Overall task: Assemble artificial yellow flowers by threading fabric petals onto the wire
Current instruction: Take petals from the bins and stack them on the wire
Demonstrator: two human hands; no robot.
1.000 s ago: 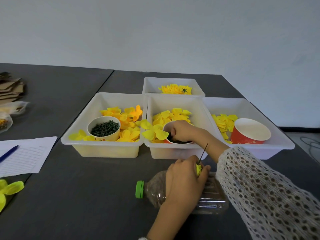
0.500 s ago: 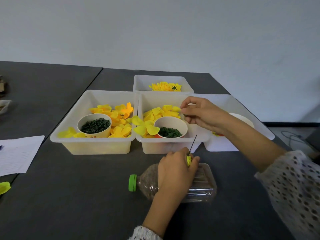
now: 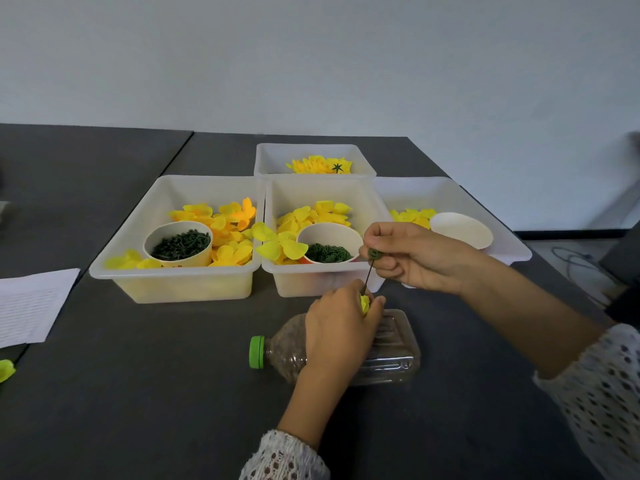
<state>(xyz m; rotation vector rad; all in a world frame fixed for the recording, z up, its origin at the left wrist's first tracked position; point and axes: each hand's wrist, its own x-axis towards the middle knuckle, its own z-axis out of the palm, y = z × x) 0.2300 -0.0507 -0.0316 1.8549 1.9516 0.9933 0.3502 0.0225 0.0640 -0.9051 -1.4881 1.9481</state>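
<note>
Green ring [image 3: 374, 253] pinched above wire [image 3: 367, 276]

Left hand [image 3: 341, 327] pinches a yellow flower bit [image 3: 364, 303] with a thin dark wire [image 3: 367, 276] sticking up, right over a plastic bottle [image 3: 391, 348] lying on the dark worktop [image 3: 138, 393]. Right hand [image 3: 412, 256] holds a small green ring piece [image 3: 374, 253] at the wire's top, in front of the middle bin [image 3: 322, 282].
</note>
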